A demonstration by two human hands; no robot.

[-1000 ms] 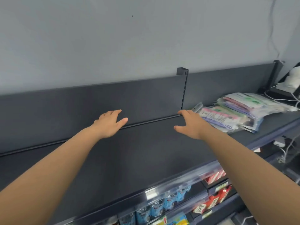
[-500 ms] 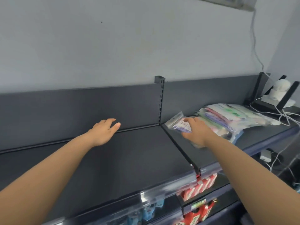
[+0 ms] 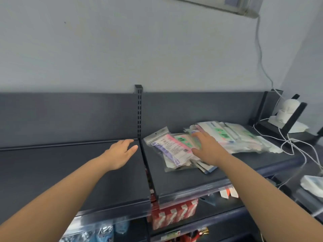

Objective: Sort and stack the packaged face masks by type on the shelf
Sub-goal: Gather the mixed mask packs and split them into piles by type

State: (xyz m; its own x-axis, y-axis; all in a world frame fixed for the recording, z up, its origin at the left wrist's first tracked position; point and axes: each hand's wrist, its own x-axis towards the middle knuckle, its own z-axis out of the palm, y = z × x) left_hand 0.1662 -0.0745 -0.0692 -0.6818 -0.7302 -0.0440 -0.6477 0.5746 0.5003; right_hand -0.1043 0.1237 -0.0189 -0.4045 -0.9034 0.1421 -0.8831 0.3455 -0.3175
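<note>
right hand (image 3: 207,148) flat on mask packets (image 3: 174,151) at two o'clock, gripping nothing; left hand (image 3: 120,152) slack, empty; should pinch one type only.

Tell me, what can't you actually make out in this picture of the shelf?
Print on the mask packs: head view, too small and blurred to read the types.
Lower mask packs: head view, buried under the top ones, so their number is unclear.
Pack faces under the right hand: head view, covered by the hand.
Red boxes below: head view, partly hidden by the shelf front edge.
</note>
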